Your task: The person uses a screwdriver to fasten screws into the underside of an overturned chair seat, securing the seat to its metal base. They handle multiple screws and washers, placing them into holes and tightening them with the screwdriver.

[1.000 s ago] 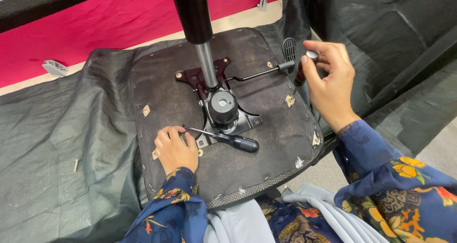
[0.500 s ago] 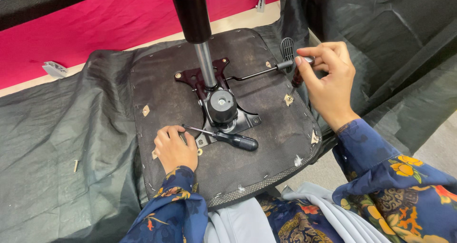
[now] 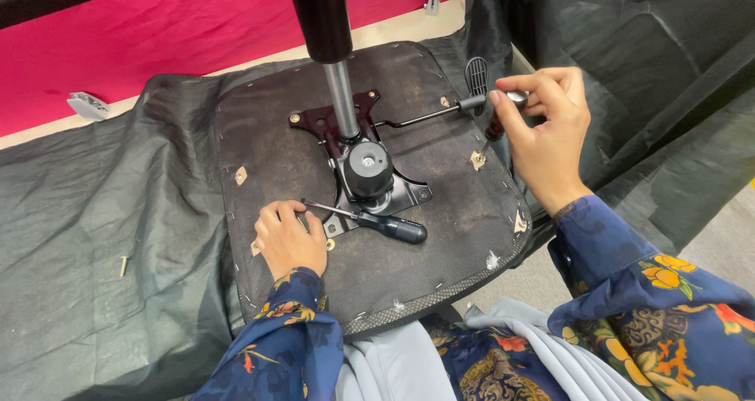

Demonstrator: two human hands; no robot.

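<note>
While the left hand [image 3: 289, 240] presses flat on the upturned chair seat base [image 3: 275, 157], fingers curled loosely and holding nothing, the right hand [image 3: 543, 130] is closed around a dark-handled tool [image 3: 495, 124] at the seat's right edge, thumb on its metal cap.

Doing it well, as I judge it:
- Keep the left palm down hard; the seat sits on loose dark fabric [image 3: 94, 236] and will slide.
- Hold the tool square to whatever it engages, push along its axis before turning, and keep the wrist in line.
- Keep knuckles off the adjustment lever [image 3: 425, 116] and its ribbed paddle [image 3: 476, 75], which sit just beside the right hand.
- Black-handled screwdriver [image 3: 377, 222] lies loose on the seat, tip near the left fingers, shaft across the metal mechanism plate [image 3: 370, 181]. Mind it doesn't roll.

Hard to make out:
- Tool tip is hidden behind the right hand and seat rim; possibly a second screwdriver, can't confirm.
- What it bears on can't be seen.
- Gas-lift column [image 3: 322, 16] is cut off at the top edge.
- One loose screw [image 3: 123, 265] lies on the fabric at left; the small grey part [image 3: 86, 104] at the red mat's [image 3: 157, 31] edge is too small to identify.
</note>
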